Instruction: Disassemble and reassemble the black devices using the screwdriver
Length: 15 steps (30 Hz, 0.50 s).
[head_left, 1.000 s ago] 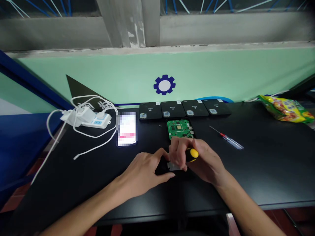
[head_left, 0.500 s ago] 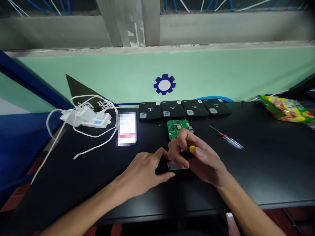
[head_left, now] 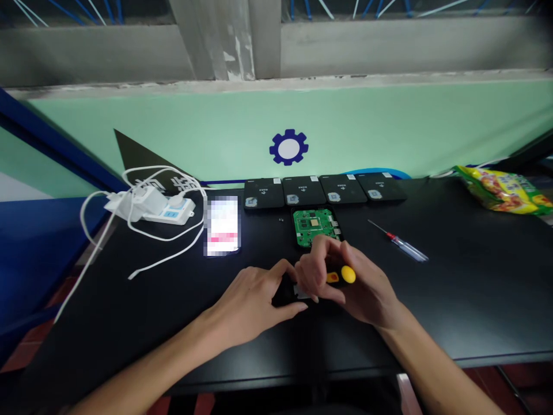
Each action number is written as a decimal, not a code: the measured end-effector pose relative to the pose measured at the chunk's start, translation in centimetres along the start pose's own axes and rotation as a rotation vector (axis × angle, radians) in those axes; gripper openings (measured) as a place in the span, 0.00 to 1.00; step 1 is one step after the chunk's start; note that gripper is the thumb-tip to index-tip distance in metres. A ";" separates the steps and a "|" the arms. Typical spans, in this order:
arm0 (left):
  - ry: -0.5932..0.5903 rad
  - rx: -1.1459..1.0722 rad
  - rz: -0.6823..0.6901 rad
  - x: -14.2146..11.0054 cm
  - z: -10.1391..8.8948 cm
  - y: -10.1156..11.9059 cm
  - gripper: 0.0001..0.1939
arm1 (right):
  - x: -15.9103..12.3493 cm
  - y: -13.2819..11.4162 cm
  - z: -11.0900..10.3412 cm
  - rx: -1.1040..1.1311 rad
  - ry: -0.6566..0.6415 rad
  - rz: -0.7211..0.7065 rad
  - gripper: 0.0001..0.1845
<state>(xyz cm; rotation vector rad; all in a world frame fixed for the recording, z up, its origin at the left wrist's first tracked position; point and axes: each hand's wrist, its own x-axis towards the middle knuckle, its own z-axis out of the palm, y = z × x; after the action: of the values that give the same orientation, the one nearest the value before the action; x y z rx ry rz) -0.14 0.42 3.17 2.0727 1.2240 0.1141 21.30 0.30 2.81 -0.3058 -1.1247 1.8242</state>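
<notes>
My left hand point(head_left: 253, 302) is closed on the left edge of a black plastic case part point(head_left: 283, 293), which lies on the table. A silvery metal plate point(head_left: 301, 292) shows on that part, mostly covered by my fingers. Above it, my right hand point(head_left: 367, 291) is curled round a screwdriver with a black and yellow handle point(head_left: 348, 274); its yellow end points toward the right and its tip is hidden. Just beyond my right hand, a green circuit board point(head_left: 309, 223) sits in an open black housing.
Several closed black boxes point(head_left: 263, 193) stand in a row at the back. A lit phone point(head_left: 222, 226), a white power strip point(head_left: 173, 212) and cables are on the left. To the right lie a clear-handled screwdriver point(head_left: 406, 246) and a snack bag point(head_left: 503, 190). Tiny screws point(head_left: 281, 219) lie near the board.
My right hand has turned and its fingers have shifted on the screwdriver. The yellow handle end has moved right and slightly down, showing more. My left hand has stayed in place.
</notes>
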 end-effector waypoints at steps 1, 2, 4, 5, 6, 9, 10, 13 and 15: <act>-0.002 0.004 -0.004 0.0 0.0 0.0 0.22 | 0.0 -0.1 0.0 0.001 0.002 0.005 0.25; -0.003 0.010 -0.007 0.0 0.0 0.0 0.22 | 0.0 -0.3 0.0 0.008 0.000 0.008 0.23; -0.003 0.018 -0.007 0.0 0.0 -0.1 0.23 | 0.0 -0.5 0.0 0.035 -0.004 0.013 0.17; -0.003 0.018 -0.004 0.0 0.0 -0.1 0.23 | 0.1 -0.6 0.1 0.052 -0.003 0.015 0.14; 0.000 0.019 -0.001 0.0 0.0 -0.1 0.22 | 0.1 -0.7 0.1 0.066 -0.003 0.017 0.13; 0.004 0.020 0.005 0.0 0.0 -0.1 0.22 | 0.3 -0.6 0.2 0.091 -0.002 0.016 0.12; 0.005 0.020 0.008 0.0 0.0 -0.1 0.22 | 0.3 -0.6 0.3 0.096 -0.005 0.012 0.11; 0.007 0.017 0.010 0.0 0.1 -0.1 0.22 | 0.4 -0.5 0.1 0.092 -0.014 0.000 0.10; 0.008 0.014 0.006 0.0 0.1 -0.2 0.21 | 0.4 -0.4 0.0 0.080 -0.014 -0.011 0.10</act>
<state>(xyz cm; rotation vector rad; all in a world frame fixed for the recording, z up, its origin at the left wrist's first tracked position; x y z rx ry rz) -0.21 0.43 3.00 2.0901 1.2264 0.1177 21.31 0.65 3.22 -0.2401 -1.0584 1.8592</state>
